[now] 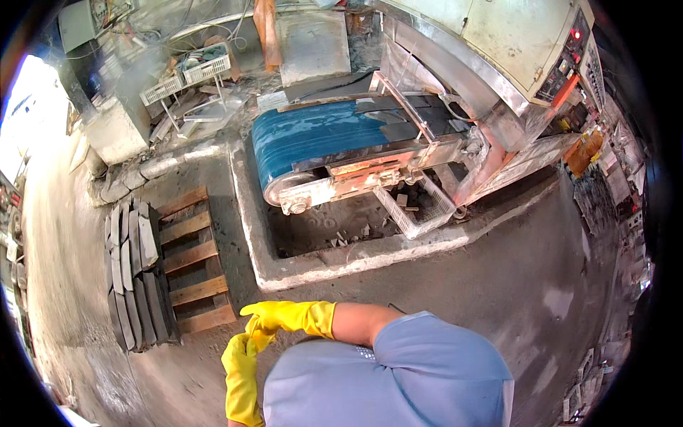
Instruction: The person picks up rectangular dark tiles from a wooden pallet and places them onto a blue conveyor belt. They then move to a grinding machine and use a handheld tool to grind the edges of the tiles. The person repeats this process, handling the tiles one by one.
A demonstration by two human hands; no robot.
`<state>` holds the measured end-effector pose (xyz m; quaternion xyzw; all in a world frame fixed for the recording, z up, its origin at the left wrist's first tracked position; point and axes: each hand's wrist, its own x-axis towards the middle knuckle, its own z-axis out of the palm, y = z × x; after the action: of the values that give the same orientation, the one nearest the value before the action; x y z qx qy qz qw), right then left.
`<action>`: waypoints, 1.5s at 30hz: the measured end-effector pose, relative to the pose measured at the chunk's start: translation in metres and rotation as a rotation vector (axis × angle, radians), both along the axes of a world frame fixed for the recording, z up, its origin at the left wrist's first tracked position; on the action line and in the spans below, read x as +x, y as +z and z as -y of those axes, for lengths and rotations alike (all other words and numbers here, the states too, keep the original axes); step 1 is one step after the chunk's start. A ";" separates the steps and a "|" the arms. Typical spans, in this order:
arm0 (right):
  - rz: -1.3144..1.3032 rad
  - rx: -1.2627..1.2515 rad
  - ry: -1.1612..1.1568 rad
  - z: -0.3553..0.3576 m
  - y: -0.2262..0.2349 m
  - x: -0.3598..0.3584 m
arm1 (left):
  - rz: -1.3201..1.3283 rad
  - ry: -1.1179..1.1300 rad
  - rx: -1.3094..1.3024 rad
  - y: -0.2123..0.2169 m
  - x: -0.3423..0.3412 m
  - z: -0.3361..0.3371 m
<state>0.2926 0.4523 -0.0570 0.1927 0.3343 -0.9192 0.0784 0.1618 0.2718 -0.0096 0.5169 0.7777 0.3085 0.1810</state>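
Note:
Both my hands wear long yellow rubber gloves and meet low in the view, left of my grey-blue shirt. My right hand reaches across from the right, one digit pointing left and the others bent down onto the left hand. Below it, my left hand is raised with its fingers curled against the right glove's fingers. The gloves overlap there, so whether anything lies between them is hidden. Nearest to the hands is a wooden pallet. Beside its left edge, dark grey slabs stand on edge in two rows.
Ahead, a machine with a blue conveyor belt stands inside a low concrete curb. A white plastic crate with broken pieces sits beneath it. A control cabinet rises at upper right. White baskets stand at the back left.

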 end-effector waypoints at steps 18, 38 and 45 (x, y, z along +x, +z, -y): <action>0.139 0.191 -0.155 0.027 0.018 -0.033 | 0.499 0.336 -0.400 0.033 0.010 -0.012; -0.043 0.041 -0.336 0.019 0.001 -0.032 | 0.745 0.308 -0.112 -0.005 -0.001 -0.027; -0.128 0.986 -0.317 0.023 0.027 -0.031 | 0.894 0.492 0.166 -0.081 -0.046 -0.012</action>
<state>0.2617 0.4296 -0.0300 0.1985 0.6984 -0.6630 -0.1823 0.1162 0.2836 -0.0911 0.1489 0.6957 0.5935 0.3763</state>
